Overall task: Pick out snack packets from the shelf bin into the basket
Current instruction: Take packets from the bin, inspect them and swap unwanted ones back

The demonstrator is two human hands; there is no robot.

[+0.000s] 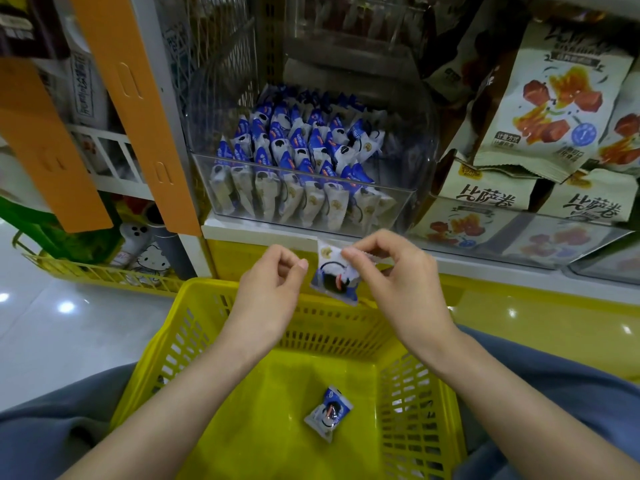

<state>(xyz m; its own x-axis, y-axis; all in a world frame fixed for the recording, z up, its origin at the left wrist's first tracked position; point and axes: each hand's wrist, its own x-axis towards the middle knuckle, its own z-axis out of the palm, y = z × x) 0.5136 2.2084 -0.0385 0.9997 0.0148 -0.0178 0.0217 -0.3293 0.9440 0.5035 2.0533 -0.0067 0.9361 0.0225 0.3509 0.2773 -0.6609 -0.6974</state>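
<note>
1. The right hand point(391, 271) pinches a small blue-and-white foil snack packet point(334, 275) by its top edge between thumb and forefinger. The packet hangs over the far rim of the yellow slotted plastic basket point(194, 296), not over its middle.
2. If it is let go here, it could strike the rim and fall outside, between the basket and the white shelf point(263, 233).
3. The grip takes only the crimped seal, so the packet may swing or slip free early.
4. The left hand point(273, 289) is curled just beside the packet, thumb and forefinger tips together. It seems to hold nothing, though a sliver of wrapper there would be hard to see.
5. The basket rests on the person's lap, so a shift of the knees could tip it.
6. Count: two hands; one packet held; one like packet point(328, 412) lying on the basket floor; one basket on the lap; one clear plastic shelf bin point(408, 199), holding several rows of packets too crowded to count.
</note>
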